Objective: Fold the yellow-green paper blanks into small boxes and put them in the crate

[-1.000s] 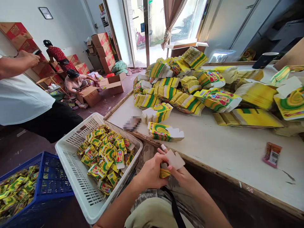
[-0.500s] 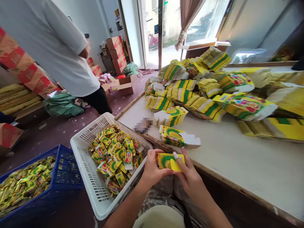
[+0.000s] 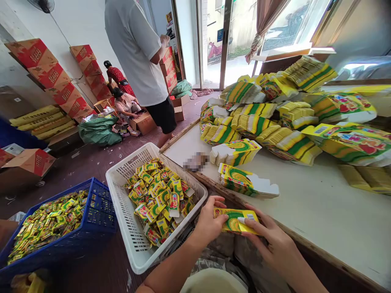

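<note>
Between my two hands is a small yellow and green printed box (image 3: 235, 219), held over my lap just off the table edge. My left hand (image 3: 210, 219) grips its left end, with the thumb on the front face. My right hand (image 3: 267, 230) holds the right end; one fingertip has a white covering and rests on the box face. Just beyond, a short stack of flat cartons (image 3: 241, 179) lies on the white table (image 3: 320, 219). To the left stands a white plastic basket (image 3: 122, 211) with many small yellow boxes (image 3: 159, 191) in it.
A blue crate (image 3: 97, 211) full of small yellow packets (image 3: 51, 224) stands left of the basket. Bundles of flat cartons (image 3: 275, 138) are heaped across the table. A person in a white shirt (image 3: 140, 53) stands beyond, near red and brown boxes (image 3: 61, 85) and two other people.
The yellow flap at the box's right end has been folded in, and that end now looks closed. The view has turned left, bringing two more people into sight. The standing person's raised hand now shows.
</note>
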Motion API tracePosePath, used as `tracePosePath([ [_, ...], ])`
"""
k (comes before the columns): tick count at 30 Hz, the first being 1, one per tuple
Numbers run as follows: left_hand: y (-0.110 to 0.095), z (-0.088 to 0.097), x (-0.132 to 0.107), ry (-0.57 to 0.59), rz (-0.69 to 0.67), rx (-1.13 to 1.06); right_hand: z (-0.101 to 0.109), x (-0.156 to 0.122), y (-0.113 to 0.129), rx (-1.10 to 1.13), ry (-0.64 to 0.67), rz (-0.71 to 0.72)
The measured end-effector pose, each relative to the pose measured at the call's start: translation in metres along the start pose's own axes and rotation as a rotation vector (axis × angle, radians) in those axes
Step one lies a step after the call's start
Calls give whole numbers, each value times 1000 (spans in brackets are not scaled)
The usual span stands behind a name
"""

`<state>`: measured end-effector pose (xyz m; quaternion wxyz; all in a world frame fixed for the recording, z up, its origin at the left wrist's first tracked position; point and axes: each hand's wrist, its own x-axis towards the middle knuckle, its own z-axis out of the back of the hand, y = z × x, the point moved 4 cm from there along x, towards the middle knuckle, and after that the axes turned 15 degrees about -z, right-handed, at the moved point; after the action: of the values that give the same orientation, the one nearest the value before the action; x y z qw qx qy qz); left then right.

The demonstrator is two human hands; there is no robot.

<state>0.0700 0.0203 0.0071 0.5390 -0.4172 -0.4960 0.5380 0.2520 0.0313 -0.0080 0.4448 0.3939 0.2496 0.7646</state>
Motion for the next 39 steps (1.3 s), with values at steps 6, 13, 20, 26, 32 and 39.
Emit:
tracePosePath([
  [6,4,5,16,-107,3,-298,0,-6,-6,95,-10,-92],
  [13,5,-1,14,-88,50,-375,7,2,-1,204,32,-248],
  [20,5,22,8,-114,-53,-114,-20,7,11,281,12,-434],
  [26,6,144,8,-399,-202,791,8,46,-9,115,-84,-392],
  [32,25,156,9,-334,-145,1062,11,106,-37,-281,-120,-441],
  [39,35,74,19,-54,-289,506,2,117,-43,-273,-112,-439],
])
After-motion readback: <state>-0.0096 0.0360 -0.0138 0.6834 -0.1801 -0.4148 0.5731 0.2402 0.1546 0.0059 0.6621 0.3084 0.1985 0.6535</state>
